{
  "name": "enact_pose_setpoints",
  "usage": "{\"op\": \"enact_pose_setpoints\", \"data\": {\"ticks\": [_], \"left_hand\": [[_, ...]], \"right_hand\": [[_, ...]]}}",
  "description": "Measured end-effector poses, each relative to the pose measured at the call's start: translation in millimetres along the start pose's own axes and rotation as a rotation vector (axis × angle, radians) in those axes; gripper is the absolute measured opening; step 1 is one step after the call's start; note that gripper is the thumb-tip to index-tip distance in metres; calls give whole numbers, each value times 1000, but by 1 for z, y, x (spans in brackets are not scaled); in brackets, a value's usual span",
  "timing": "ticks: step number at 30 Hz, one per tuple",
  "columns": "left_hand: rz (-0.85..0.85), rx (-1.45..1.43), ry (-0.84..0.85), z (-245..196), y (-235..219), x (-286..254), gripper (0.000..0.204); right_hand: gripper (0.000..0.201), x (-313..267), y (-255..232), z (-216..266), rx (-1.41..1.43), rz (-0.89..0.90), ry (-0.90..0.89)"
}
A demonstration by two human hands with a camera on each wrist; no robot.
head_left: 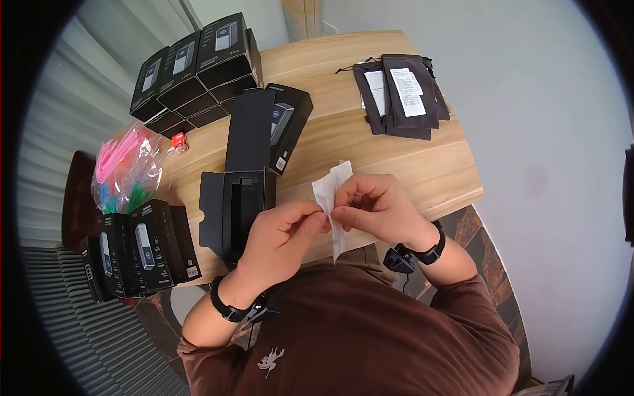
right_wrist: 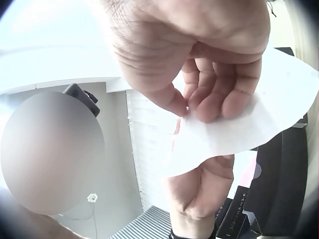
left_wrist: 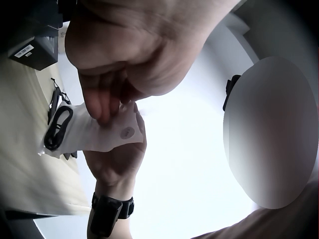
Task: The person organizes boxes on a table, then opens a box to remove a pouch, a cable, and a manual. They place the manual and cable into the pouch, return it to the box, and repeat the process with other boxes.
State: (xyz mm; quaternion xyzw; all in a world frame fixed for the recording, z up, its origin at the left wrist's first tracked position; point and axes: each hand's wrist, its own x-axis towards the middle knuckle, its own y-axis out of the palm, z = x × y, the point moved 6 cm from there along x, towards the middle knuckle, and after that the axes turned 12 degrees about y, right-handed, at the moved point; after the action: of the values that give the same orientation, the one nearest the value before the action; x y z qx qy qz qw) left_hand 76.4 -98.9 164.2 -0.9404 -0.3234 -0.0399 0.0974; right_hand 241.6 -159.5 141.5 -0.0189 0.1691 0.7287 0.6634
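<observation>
A thin white sleeve (head_left: 341, 177) is held up between both hands over the table's near edge. My left hand (head_left: 281, 239) pinches its left side with thumb and fingertips. From the other side my right hand (head_left: 384, 210) pinches it too, the two thumbs close together. In the left wrist view the sleeve (left_wrist: 94, 134) bears a small round sticker (left_wrist: 127, 133), and a coiled black cable (left_wrist: 58, 128) shows at its far end. In the right wrist view the white sheet (right_wrist: 234, 132) spreads below the right fingers and hides part of the left hand (right_wrist: 202, 186).
An opened black box (head_left: 247, 211) stands left of the hands, a closed box (head_left: 290, 129) behind it. More boxes (head_left: 191, 66) are stacked at back left, others (head_left: 142, 247) at front left. A bag of coloured ties (head_left: 129, 162) lies between. Dark drawstring pouches (head_left: 413, 109) lie back right.
</observation>
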Motion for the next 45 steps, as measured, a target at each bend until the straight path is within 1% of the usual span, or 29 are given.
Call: {"op": "enact_pose_setpoints", "data": {"ticks": [2, 5, 8, 11, 14, 17, 20, 23, 26, 29, 32, 35, 38, 41, 44, 45], "left_hand": [[-4, 25, -25, 0, 0, 0, 15], [-51, -181, -32, 10, 0, -2, 13], [-170, -317, -60, 15, -3, -3, 11], [-141, -356, -54, 21, -4, -2, 8], [-132, -308, -106, 16, -1, -1, 8], [-65, -260, -90, 22, -1, -4, 8], [-144, -362, -1, 21, 2, -4, 12], [-53, -408, -5, 21, 1, -5, 14], [-14, -356, -37, 16, 2, -4, 14], [38, -137, -31, 14, 4, -4, 15], [8, -314, -56, 18, 9, -5, 15], [43, -358, -99, 18, 11, -6, 13], [13, -410, -83, 11, 10, -2, 11], [2, -286, -106, 20, 13, -6, 11], [43, -228, -154, 18, 14, -3, 11], [50, -274, -160, 18, 14, -3, 11]], "right_hand": [[7, 0, 1, 0, -9, 13, 3], [8, 0, 3, -1, 44, 62, 13], [14, -1, 10, 3, -45, 50, -119], [22, -2, 16, 6, -92, 29, -89], [27, 1, 15, 3, -246, -4, -34], [28, 2, 15, 1, -228, 14, -45], [25, 2, 16, 2, -223, 34, -35], [22, 3, 15, -3, -98, 118, -8], [19, 2, 16, -2, 14, 175, 69], [18, 3, 13, -7, -151, 150, -67], [19, 3, 13, -17, -87, 162, 32], [20, 1, 13, -9, -227, 170, -85], [19, -2, 13, -5, -274, 205, -121], [18, -6, 13, -2, -363, 101, -144], [17, -8, 12, -1, -370, 133, -170], [17, -8, 12, -2, -377, 116, -149]]}}
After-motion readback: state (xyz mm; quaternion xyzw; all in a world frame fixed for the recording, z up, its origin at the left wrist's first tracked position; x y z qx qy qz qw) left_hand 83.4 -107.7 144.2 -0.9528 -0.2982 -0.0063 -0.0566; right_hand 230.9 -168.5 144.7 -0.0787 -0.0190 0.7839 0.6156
